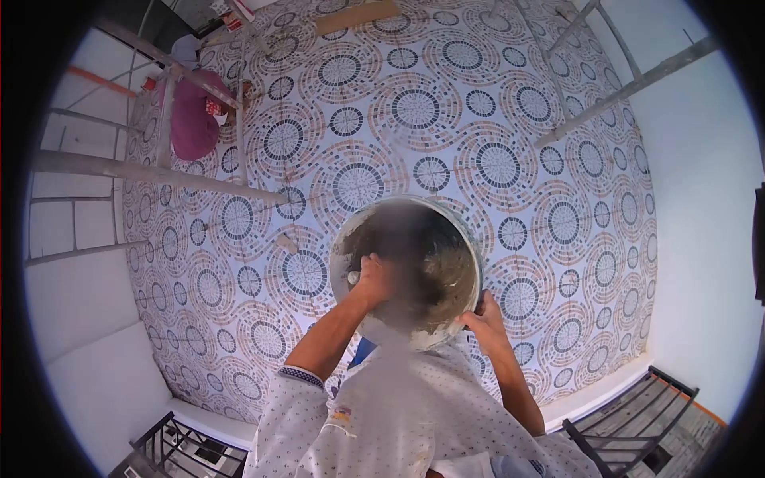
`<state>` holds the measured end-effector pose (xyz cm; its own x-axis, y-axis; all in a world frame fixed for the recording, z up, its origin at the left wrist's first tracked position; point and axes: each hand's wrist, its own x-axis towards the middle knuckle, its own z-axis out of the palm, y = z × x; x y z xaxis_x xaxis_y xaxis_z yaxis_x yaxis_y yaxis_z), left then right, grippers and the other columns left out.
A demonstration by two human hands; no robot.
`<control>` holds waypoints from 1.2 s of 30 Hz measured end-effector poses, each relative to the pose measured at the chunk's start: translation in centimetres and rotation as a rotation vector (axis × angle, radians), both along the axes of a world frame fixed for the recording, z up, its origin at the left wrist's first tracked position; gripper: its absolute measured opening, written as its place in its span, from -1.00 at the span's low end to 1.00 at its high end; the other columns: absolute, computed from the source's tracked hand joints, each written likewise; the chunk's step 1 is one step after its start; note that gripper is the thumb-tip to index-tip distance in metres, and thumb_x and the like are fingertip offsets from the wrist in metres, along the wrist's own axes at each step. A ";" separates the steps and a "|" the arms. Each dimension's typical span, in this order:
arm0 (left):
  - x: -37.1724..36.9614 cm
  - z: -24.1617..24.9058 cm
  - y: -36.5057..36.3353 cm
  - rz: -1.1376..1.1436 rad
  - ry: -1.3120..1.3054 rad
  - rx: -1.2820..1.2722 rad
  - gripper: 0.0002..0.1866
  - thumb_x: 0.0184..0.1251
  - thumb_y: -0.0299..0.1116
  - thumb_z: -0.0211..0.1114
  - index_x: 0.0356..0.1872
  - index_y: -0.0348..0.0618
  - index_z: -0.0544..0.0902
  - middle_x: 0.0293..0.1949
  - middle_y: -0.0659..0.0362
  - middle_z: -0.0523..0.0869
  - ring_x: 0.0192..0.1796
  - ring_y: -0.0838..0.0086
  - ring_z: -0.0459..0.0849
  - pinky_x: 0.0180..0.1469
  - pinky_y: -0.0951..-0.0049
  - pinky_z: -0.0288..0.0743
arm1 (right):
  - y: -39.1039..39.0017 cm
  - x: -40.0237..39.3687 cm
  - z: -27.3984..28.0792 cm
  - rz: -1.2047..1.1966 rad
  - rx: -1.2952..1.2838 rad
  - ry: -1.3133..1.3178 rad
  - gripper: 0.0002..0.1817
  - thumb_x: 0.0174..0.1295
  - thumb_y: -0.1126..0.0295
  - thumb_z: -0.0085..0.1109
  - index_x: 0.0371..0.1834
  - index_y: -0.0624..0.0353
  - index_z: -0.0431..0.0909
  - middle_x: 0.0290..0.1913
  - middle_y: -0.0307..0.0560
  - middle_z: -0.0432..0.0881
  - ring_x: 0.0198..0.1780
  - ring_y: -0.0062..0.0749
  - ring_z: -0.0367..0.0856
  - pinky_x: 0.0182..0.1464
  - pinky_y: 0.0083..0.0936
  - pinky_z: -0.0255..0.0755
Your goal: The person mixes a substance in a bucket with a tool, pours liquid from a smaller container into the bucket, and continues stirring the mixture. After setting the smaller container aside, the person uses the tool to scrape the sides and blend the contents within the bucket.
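Observation:
A round bucket (478, 275) with a pale, smeared rim is in front of my body, with wet grey-brown mortar (456, 267) inside. My left hand (372, 277) reaches into it with the fingers closed. From that fist sticks the pale, rounded end of a handle (353, 278); the rest of the tool is hidden. With thumb and fingers, my right hand (483, 320) grips the bucket's rim at its near right side. A blurry dark smear down the middle of the view hides part of the mortar.
Patterned tiles (414, 107) cover the floor. Scaffold poles (159, 171) stand at the left, near a crouching person in purple (194, 119), and another pole (629, 92) slants at the right. A board (357, 16) lies far ahead. Metal railings (637, 414) are at both lower corners.

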<state>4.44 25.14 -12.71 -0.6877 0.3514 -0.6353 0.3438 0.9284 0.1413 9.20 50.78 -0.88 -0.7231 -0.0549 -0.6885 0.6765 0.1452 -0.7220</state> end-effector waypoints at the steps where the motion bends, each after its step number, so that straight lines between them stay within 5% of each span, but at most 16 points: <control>1: -0.8 3.7 -0.2 0.082 -0.059 0.035 -0.70 0.26 -0.27 0.16 -0.10 -0.20 0.69 -0.09 -0.07 0.74 0.12 -0.14 0.65 0.02 -0.07 0.51 | -0.8 -0.4 -0.4 -0.025 -0.027 0.028 -0.45 0.00 0.57 0.27 0.11 0.37 0.34 -0.07 0.00 0.60 -0.09 -0.37 0.63 -0.07 -0.42 0.59; 6: -2.5 14.2 -2.1 0.307 -0.168 0.336 -0.61 0.23 -0.30 0.21 0.00 -0.36 0.57 -0.14 -0.22 0.72 -0.06 -0.17 0.71 0.01 0.02 0.59 | -3.8 0.2 -1.8 -0.035 -0.032 0.073 -0.40 0.05 0.47 0.42 0.14 0.36 0.34 -0.06 0.01 0.60 -0.11 -0.39 0.64 -0.08 -0.46 0.62; 11: -2.6 19.6 -2.5 0.308 -0.175 0.377 -0.65 0.24 -0.30 0.18 -0.06 -0.37 0.60 -0.21 -0.28 0.71 -0.02 -0.15 0.69 0.05 0.01 0.57 | -5.0 1.2 -0.7 -0.085 -0.230 0.046 -0.49 0.34 0.27 0.21 0.26 0.27 0.33 0.09 -0.04 0.58 0.06 -0.31 0.60 0.00 -0.29 0.61; 15: -1.0 18.7 -2.5 0.191 -0.300 0.434 -0.74 0.22 -0.38 0.17 -0.23 -0.39 0.69 -0.22 -0.29 0.72 -0.08 -0.10 0.73 -0.04 0.00 0.58 | -5.0 3.7 -3.1 -0.249 -0.407 0.001 -0.51 0.51 0.09 -0.03 0.34 0.16 0.32 0.20 -0.10 0.55 0.18 -0.28 0.53 0.08 -0.14 0.58; 18: 0.8 17.7 -1.5 0.164 -0.366 0.387 -0.74 0.22 -0.36 0.20 -0.25 -0.35 0.73 -0.20 -0.27 0.73 -0.07 -0.06 0.74 -0.05 0.03 0.61 | -5.5 4.3 -2.8 -0.253 -0.456 0.044 -0.45 0.48 0.00 0.00 0.34 0.16 0.33 0.20 -0.08 0.55 0.17 -0.29 0.54 0.10 -0.13 0.56; 25: 1.2 11.5 -3.1 -0.150 0.047 -0.006 -0.77 0.16 -0.40 0.18 -0.26 -0.25 0.73 -0.30 -0.08 0.75 -0.24 0.12 0.79 -0.22 0.16 0.67 | -5.2 4.3 -1.2 -0.346 -0.480 0.060 -0.36 0.44 -0.12 0.02 0.33 0.18 0.37 0.21 -0.08 0.55 0.14 -0.28 0.58 0.10 -0.12 0.57; 28: -0.3 9.2 -4.2 -0.096 0.057 0.038 -0.74 0.19 -0.41 0.18 -0.14 -0.28 0.69 -0.30 -0.09 0.73 -0.26 0.09 0.78 -0.25 0.16 0.66 | -5.5 4.3 0.1 -0.362 -0.468 0.107 -0.32 0.41 -0.17 0.02 0.31 0.20 0.38 0.19 -0.06 0.57 0.13 -0.27 0.59 0.12 -0.13 0.57; 31: 0.0 12.6 -4.0 -0.038 0.283 0.039 -0.66 0.20 -0.43 0.24 -0.01 -0.37 0.62 -0.14 -0.12 0.71 -0.16 0.13 0.77 -0.15 0.30 0.68 | -5.3 4.9 -0.3 -0.373 -0.481 0.103 -0.30 0.39 -0.19 0.04 0.31 0.20 0.38 0.19 -0.07 0.57 0.14 -0.29 0.59 0.12 -0.13 0.57; 36: -2.9 9.0 -1.9 0.052 0.360 0.066 -0.63 0.17 -0.43 0.26 0.00 -0.37 0.59 -0.20 -0.11 0.70 -0.20 0.21 0.77 -0.24 0.32 0.70 | -4.6 6.6 -2.2 -0.397 -0.469 0.073 -0.29 0.37 -0.20 0.07 0.32 0.17 0.38 0.21 -0.10 0.56 0.16 -0.31 0.58 0.10 -0.12 0.57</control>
<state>1.53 23.29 -3.69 -0.8808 0.3426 -0.3267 0.3353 0.9387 0.0803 15.82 46.19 -3.04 -0.7947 -0.0572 -0.6043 0.5604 -0.4515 -0.6943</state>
